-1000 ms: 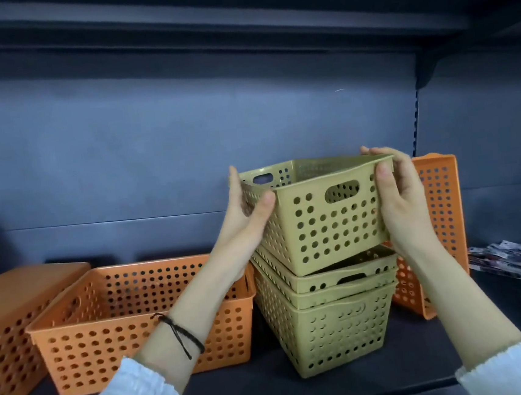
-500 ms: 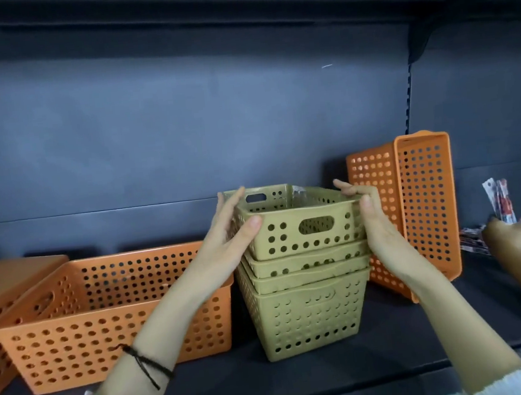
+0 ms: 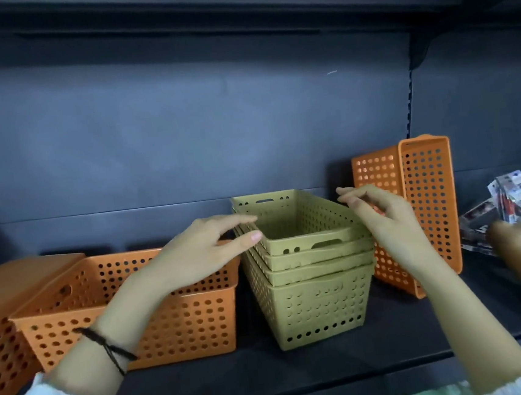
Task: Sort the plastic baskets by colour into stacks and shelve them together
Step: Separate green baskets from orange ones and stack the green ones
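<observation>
At the centre of the frame a stack of olive-green baskets [image 3: 308,275] is seen on the dark shelf [image 3: 392,328], three nested together, the top one seated well down in the others with its rim just above theirs. The left hand [image 3: 204,250] is held at the stack's left rim, its fingers [image 3: 239,223] relaxed and spread, the thumb tip just at the top basket's edge; nothing is gripped. The right hand [image 3: 385,220] is held at the right rim, fingers loosely bent and apart, also gripping nothing; whether it touches the plastic cannot be told.

The green group can be judged as sorted and shelved. The orange ones are not yet gathered: an open orange basket [image 3: 130,318] stands just beside the stack at the left of the frame, an upturned orange basket [image 3: 5,304] is seen at the far left edge, bearing a small white label, and an orange basket on its side [image 3: 426,210] stands behind the right hand, at the stack's right. These three are apart from one another, so the orange stacking is judged to be what is left.

At the right edge of the frame another person's hand [image 3: 511,233] is seen among printed packets [image 3: 520,197], blurred.
</observation>
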